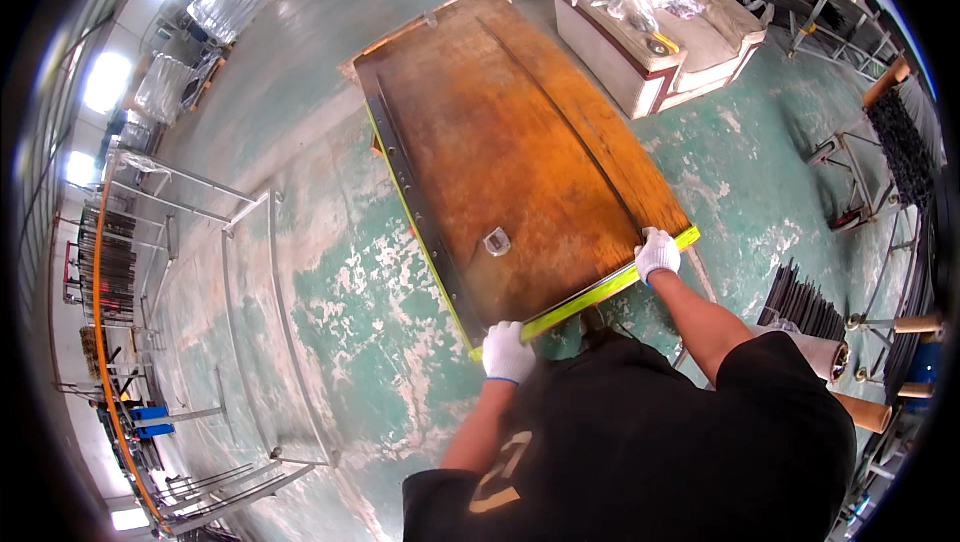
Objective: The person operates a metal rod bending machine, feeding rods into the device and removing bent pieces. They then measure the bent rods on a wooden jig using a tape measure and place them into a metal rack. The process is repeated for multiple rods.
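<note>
A large brown wooden worktable (pixel 500 122) with a worn, stained top stretches away in front of me. Along its near edge runs a long yellow-green strip (pixel 590 296) with a pale silvery band beside it. My left hand (pixel 507 352), in a white knit glove, is closed on the strip's left end at the table's near left corner. Near the right end, my right hand (pixel 657 254), also gloved, is closed over the same strip. On the tabletop lies a small clear plastic object (pixel 497 241), perhaps a tape roll. My fingertips are partly hidden.
A dark perforated bar (pixel 408 177) lines the table's left edge, and a thin dark rod (pixel 560 112) lies lengthwise on top. Beyond the right side stands a beige sofa (pixel 640 52) holding plastic bags. Metal frames (pixel 275 312) stand at left; bundled black rods (pixel 800 302) sit at right.
</note>
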A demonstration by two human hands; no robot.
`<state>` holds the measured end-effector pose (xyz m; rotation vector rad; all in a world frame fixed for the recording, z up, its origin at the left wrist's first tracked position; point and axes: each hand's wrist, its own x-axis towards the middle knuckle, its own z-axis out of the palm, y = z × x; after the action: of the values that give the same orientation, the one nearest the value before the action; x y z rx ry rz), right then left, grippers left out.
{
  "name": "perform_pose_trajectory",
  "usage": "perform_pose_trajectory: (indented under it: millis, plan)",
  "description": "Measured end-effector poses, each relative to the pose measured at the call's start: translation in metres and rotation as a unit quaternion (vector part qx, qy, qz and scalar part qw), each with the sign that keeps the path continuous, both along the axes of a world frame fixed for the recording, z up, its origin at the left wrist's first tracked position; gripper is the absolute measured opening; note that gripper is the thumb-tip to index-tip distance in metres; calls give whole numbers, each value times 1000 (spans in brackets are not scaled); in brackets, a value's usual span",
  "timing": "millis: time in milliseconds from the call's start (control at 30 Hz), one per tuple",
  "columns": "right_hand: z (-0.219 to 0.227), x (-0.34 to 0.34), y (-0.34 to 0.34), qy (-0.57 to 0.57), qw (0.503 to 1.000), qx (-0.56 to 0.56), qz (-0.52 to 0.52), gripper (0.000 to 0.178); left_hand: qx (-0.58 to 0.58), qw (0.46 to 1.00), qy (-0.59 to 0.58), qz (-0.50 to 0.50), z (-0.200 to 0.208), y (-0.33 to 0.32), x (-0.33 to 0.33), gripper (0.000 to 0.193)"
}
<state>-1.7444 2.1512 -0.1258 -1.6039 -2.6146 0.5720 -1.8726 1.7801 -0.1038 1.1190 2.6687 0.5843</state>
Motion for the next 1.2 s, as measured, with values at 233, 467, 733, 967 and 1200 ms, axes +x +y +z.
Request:
perform_pose_trajectory:
  millis: [233, 467, 733, 967, 1200]
  plan:
    - [-2, -4, 3, -11, 1000, -4, -5, 43, -41, 998, -39, -15, 6, -2, -11, 18]
    - [-4, -14, 14, -27, 996, -59, -57, 44, -38, 998, -46, -34, 3, -8, -17, 19]
    - [17, -10, 39, 53, 975, -190, -101, 54, -31, 993, -112, -34, 12, -8, -31, 25]
    - [46, 12, 31, 358, 837, -395, -124, 43, 0, 989, -147, 6, 9, -13, -30, 32]
    - [174, 1, -30, 435, 737, -516, 24, 29, 98, 917, -373, 99, 63, 9, -46, 41]
